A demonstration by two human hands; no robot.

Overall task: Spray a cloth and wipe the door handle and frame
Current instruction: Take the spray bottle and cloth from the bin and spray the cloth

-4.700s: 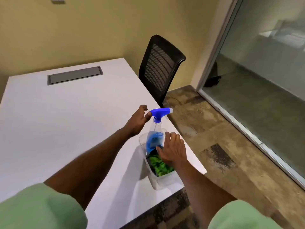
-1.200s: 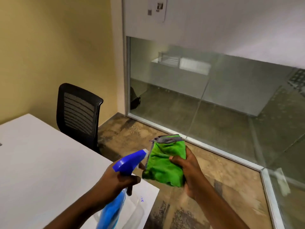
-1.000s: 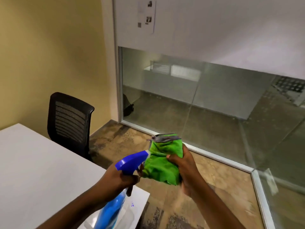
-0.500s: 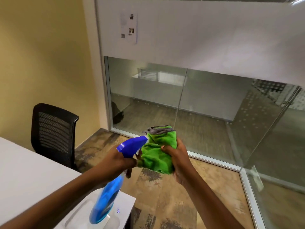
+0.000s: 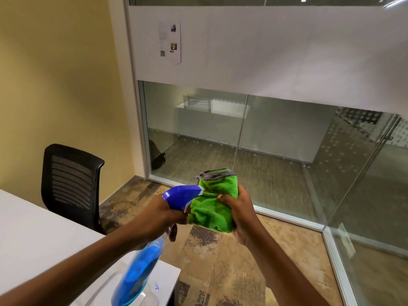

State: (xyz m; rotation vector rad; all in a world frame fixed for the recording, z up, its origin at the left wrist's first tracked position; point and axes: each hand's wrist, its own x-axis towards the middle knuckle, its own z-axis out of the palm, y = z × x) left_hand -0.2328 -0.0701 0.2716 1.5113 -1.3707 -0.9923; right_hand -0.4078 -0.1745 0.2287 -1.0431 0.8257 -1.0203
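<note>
A blue spray bottle is held tilted in the closed grip of the left hand, its nozzle touching a bunched green cloth with a grey edge, clenched in the right hand above the floor.

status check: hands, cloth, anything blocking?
Left hand gripping spray bottle, nozzle at the cloth. Right hand clutching bunched green cloth. Nothing between nozzle and cloth; door handle not yet wiped.
</note>
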